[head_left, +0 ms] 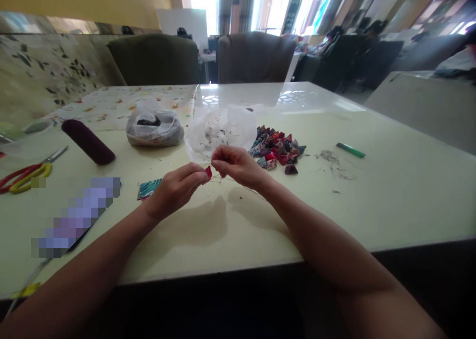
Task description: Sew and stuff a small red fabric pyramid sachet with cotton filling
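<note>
Pale table point(401, 190). At far edge: two high-backed chairs point(256, 59). Along left: leaf-patterned wall point(70, 69). Well beyond: bright windows point(204, 4). On its left part: maroon case point(88, 141).

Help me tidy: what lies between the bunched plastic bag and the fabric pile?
In the head view, a spread white plastic bag lies there, partly hidden by the right hand.

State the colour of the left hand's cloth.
The cloth is red, seen in the head view.
</note>
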Demonstrator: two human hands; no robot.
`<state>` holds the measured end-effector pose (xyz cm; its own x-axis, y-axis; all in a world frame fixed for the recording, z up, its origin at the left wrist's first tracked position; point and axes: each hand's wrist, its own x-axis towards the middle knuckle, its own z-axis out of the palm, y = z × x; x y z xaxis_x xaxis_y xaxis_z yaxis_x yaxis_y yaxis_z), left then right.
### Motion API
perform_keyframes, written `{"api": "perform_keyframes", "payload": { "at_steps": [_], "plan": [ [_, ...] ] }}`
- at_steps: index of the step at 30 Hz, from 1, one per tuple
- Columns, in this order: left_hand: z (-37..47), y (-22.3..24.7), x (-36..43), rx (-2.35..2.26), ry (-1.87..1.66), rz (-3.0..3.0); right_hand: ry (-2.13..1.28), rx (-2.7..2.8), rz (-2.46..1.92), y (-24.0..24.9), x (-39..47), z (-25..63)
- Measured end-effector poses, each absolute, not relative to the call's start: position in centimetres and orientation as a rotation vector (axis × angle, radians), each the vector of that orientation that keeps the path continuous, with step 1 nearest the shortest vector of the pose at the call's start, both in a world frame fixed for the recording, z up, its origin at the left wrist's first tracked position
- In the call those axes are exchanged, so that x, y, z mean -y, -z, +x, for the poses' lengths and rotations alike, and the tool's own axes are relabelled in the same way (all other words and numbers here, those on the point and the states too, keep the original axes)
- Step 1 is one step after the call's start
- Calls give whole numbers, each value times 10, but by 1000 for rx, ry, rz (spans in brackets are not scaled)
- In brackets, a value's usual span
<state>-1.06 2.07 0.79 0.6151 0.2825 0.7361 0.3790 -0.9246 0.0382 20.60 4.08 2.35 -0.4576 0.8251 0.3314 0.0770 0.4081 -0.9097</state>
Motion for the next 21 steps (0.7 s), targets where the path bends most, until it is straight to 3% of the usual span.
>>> {"api": "perform_keyframes", "payload": {
  "at_steps": [7,21],
  "plan": [
    [-12,-3,-21,546,1081,-2575,-786,1958,-1042,-28,-26,196],
    [-9,2,-23,616,1068,-2560,-574,2007,-1184,-16,-27,186]
  ]
}}
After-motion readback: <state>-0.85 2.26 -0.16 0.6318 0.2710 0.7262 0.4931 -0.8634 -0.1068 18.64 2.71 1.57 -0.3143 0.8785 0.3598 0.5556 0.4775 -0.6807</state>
